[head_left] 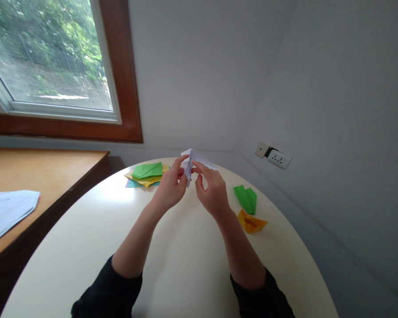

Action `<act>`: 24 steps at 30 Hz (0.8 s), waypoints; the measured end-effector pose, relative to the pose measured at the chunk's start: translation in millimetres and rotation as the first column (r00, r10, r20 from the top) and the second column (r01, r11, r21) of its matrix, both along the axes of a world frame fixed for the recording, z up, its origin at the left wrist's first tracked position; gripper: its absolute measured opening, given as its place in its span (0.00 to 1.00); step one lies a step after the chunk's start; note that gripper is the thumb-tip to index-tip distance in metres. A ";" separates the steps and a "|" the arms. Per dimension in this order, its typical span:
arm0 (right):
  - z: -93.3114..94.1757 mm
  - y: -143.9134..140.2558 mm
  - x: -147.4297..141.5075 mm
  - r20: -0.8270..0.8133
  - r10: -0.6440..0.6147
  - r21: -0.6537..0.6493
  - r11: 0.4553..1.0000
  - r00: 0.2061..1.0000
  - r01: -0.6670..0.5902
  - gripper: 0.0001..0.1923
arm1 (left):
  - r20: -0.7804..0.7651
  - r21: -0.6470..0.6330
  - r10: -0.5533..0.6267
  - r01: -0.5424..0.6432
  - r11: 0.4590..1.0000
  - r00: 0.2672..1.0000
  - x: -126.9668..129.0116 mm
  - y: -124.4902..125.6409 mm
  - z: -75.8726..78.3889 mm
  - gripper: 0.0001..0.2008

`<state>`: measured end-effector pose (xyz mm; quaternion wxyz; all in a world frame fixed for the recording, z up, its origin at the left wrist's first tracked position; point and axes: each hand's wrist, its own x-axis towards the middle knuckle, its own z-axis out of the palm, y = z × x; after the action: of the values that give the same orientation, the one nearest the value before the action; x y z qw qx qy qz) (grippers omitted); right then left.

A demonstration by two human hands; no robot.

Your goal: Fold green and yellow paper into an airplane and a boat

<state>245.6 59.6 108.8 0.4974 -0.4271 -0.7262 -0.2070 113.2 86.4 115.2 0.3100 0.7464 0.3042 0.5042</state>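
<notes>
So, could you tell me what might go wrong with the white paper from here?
1. Both hands, left and right, pinch the folded white paper in the air, so a crease could go crooked.
2. The green and orange folded pieces lie close to the right forearm; a sweep might knock them.

Both forearms, sleeved in black to mid-forearm, are stretched forward and drawn together above the round table point(86, 247). The left hand point(168, 189) and right hand point(212, 191) are raised just over its far edge, fingers curled, thumbs and fingertips pinched close together, palms turned inward.
</notes>
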 end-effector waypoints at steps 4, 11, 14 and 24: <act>0.8 -1.1 -1.0 -0.003 0.007 -0.008 1.000 1.000 -0.007 0.22 | 0.007 -0.003 0.017 -0.017 1.000 1.000 1.0 0.1 0.3 0.22; 0.6 -1.9 -2.5 0.008 0.012 -0.035 0.999 1.000 -0.012 0.21 | -0.092 0.077 0.133 -0.127 0.989 0.987 1.9 -5.6 5.9 0.17; 0.7 -2.0 -2.3 0.007 0.015 -0.029 0.999 1.000 -0.015 0.21 | -0.096 0.076 0.122 -0.115 0.990 0.988 1.7 -5.0 5.3 0.17; 1.0 -1.6 -0.8 -0.056 0.013 -0.037 0.999 0.998 -0.015 0.19 | -0.061 0.076 0.088 -0.083 0.994 0.994 -0.1 -1.5 2.9 0.17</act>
<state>244.8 58.0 109.8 0.5109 -0.4368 -0.7187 -0.1780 113.1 84.8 118.1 0.2506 0.7595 0.3269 0.5035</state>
